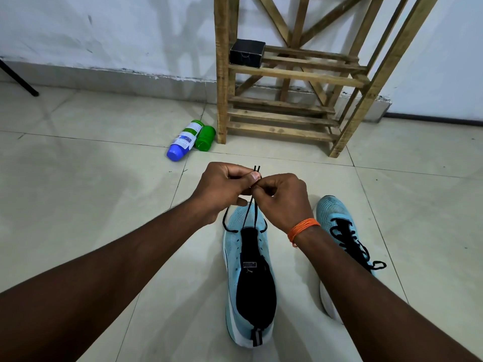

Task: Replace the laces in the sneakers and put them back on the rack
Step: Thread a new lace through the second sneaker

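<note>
A light blue sneaker (231, 259) with a black tongue lies on the tiled floor below my hands, toe pointing away from me. A black lace (250, 210) runs up from its front eyelets, and both lace tips stick up side by side above my fingers. My left hand (224, 190) and my right hand (281, 198) meet above the toe and pinch the two lace ends together. A second light blue sneaker (330, 214) sits to the right, laced in black, partly hidden by my right forearm.
A wooden rack (295, 74) stands against the white wall ahead, with a small black box (247, 53) on a shelf. A white bottle with a blue cap (184, 141) and a green cup (206, 138) lie on the floor left of the rack. A black leg (19, 81) is at far left.
</note>
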